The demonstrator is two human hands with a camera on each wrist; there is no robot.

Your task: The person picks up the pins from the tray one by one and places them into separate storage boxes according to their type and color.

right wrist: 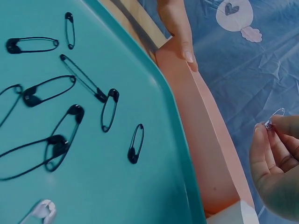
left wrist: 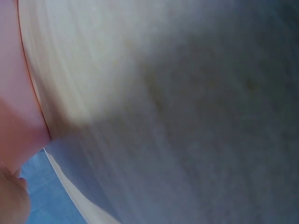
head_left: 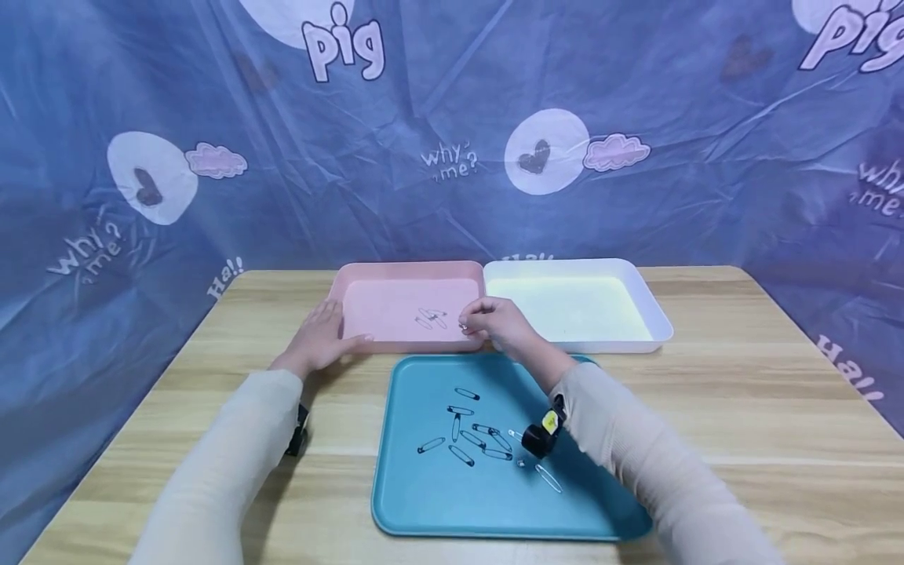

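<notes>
My right hand (head_left: 503,323) is over the right front corner of the pink tray (head_left: 377,306), pinching a silver safety pin (right wrist: 268,124) between thumb and fingertips. Several silver safety pins (head_left: 432,316) lie in that tray. At the tray's left front corner rests my left hand (head_left: 318,337), fingers along the left side and thumb at the front rim. In the left wrist view, only a bit of that hand (left wrist: 13,198) appears. Several black safety pins (right wrist: 134,156) are spread over the teal tray (head_left: 438,506), with a few silver ones (right wrist: 45,210) near its right side.
A white tray (head_left: 653,314) stands against the pink tray's right side. Both are behind the teal tray on a wooden table (head_left: 749,377). A blue patterned cloth (head_left: 452,212) hangs behind the table. My right forearm crosses above the teal tray.
</notes>
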